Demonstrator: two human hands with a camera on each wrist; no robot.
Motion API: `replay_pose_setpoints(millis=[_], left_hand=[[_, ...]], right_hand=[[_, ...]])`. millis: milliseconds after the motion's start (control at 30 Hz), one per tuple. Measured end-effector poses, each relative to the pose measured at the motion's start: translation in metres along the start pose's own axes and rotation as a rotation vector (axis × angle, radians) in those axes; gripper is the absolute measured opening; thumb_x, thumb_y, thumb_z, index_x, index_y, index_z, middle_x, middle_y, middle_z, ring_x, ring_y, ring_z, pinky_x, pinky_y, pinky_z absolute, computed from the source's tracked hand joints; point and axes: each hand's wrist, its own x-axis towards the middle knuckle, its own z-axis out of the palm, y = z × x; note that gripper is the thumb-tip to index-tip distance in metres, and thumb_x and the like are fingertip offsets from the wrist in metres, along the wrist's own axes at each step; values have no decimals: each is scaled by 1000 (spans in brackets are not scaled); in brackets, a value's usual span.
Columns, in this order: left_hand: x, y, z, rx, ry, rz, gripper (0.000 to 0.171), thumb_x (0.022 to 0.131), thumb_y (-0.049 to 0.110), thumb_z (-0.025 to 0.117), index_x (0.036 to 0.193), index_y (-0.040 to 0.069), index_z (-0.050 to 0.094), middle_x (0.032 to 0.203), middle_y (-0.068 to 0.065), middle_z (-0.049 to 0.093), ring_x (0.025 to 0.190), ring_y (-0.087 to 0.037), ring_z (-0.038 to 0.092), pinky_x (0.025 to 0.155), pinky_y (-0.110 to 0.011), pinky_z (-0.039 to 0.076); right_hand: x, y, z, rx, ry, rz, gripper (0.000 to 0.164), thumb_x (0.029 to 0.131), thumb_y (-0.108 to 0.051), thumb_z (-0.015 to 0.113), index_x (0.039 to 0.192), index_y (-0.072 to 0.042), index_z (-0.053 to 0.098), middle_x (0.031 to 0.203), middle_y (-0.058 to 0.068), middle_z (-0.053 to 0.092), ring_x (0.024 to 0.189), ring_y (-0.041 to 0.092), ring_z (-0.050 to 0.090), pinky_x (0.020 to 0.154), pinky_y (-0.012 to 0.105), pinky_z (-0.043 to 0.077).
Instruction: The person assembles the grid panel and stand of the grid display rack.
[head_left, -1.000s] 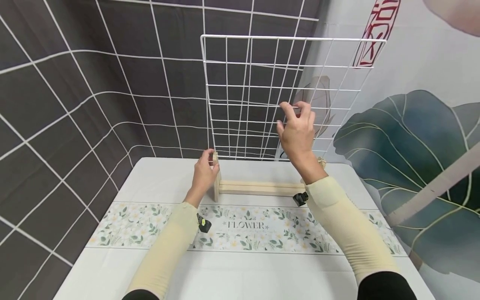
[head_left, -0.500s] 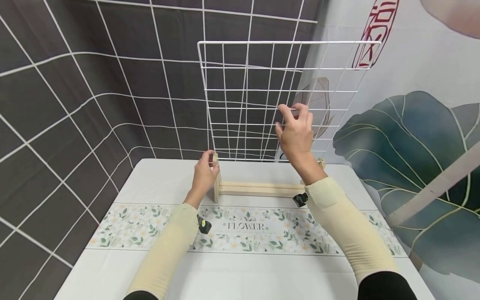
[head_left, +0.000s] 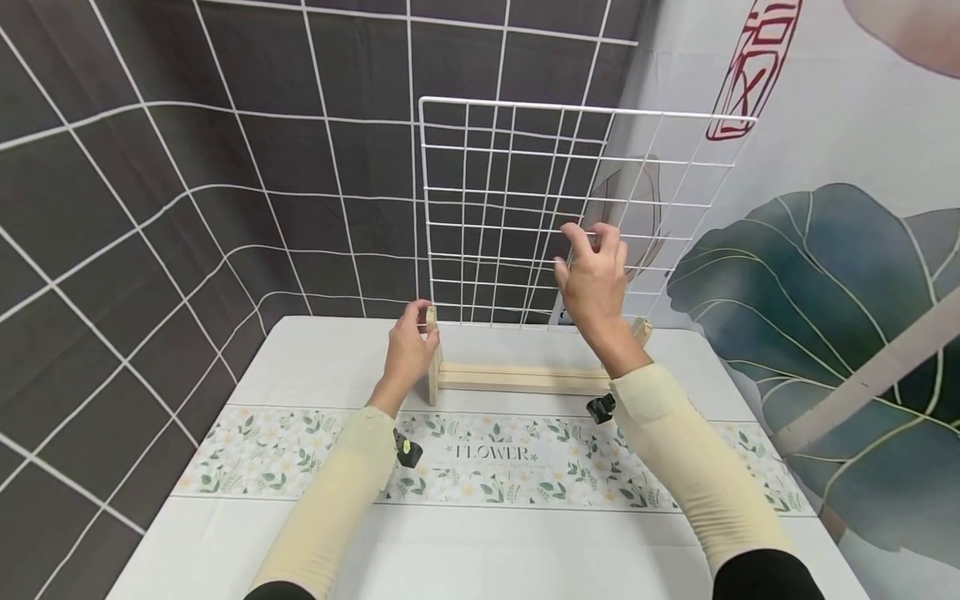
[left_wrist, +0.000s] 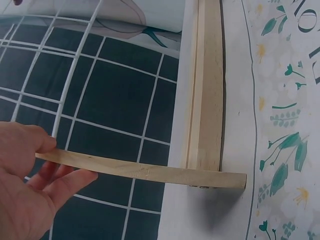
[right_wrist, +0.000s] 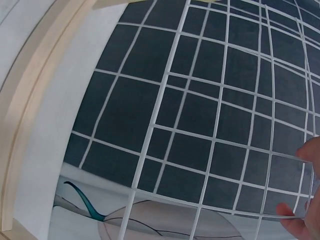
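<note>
A white wire grid panel (head_left: 588, 108) stands upright at the back edge, its lower edge between the posts of a pale wooden stand (head_left: 525, 380). My right hand (head_left: 596, 283) grips the panel right of its middle, fingers curled at the wires; in the right wrist view thumb and fingertips (right_wrist: 290, 220) meet a wire. My left hand (head_left: 408, 354) pinches the top of the stand's left upright. In the left wrist view that wooden upright (left_wrist: 150, 172) runs between thumb and fingers. The right post (head_left: 642, 330) shows partly behind my right wrist.
The stand rests on a white tabletop (head_left: 480, 542) with a printed flower band (head_left: 491, 479). A dark cloth with white grid lines (head_left: 187, 250) hangs behind and left. To the right hangs a pale cloth with large leaves (head_left: 810, 275).
The panel's top edge has dropped and its left corner has shifted right, so it now slopes slightly. My right hand has lowered a little with it. The left hand has stayed in place.
</note>
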Motion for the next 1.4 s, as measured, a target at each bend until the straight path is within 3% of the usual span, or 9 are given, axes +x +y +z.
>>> replay_pose_setpoints(millis=[200, 667, 1400], left_hand=[[2, 1, 1, -8, -1, -1, 52, 89, 1, 65, 139, 7, 51, 123, -22, 67, 113, -36, 69, 97, -45, 58], [1, 5, -4, -44, -54, -74, 54, 90, 1, 66, 140, 9, 50, 125, -22, 67, 115, -36, 69, 98, -46, 57], [3, 4, -4, -23, -43, -63, 53, 89, 1, 66, 139, 9, 51, 123, -22, 69, 113, -35, 70, 97, -46, 57]], right_hand=[[-5, 3, 3, 2, -7, 4, 38, 91, -12, 71, 128, -17, 61, 127, 23, 50, 103, 43, 53, 71, 53, 53], [-11, 4, 6, -7, 8, 5, 37, 92, -13, 71, 127, -18, 61, 126, 23, 51, 102, 43, 54, 70, 54, 54], [-9, 6, 6, -19, 3, -6, 37, 92, -15, 72, 126, -19, 60, 125, 22, 51, 99, 44, 54, 66, 54, 55]])
